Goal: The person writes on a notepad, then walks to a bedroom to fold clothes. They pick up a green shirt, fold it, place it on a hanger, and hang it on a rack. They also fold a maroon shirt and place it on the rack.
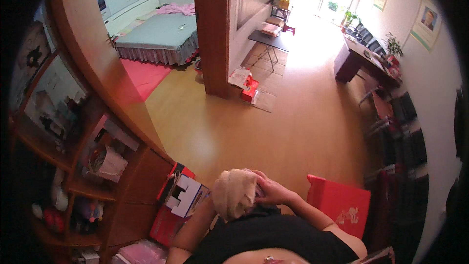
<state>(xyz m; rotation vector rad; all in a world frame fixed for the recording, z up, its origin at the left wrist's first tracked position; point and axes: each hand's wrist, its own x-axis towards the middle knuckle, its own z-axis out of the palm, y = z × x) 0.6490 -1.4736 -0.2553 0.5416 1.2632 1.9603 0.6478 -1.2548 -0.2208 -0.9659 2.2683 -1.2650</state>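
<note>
A beige cloth (234,192), bunched and rounded like a towel or a knitted piece, is held up in front of my black top. My right hand (273,190) grips its right side, fingers curled over the edge. A small purplish patch shows between that hand and the cloth; what it is I cannot tell. My left forearm (199,212) reaches up to the cloth from the left. The left hand itself is hidden behind or inside the cloth, so its grip does not show.
Boxes (188,195) stand to the left by a wooden cabinet (128,190). At the right is a red chair or stool (340,201), with dark chairs (395,150) along the wall. Farther off are a desk (344,58), a folding table (269,40) and a bed (157,31).
</note>
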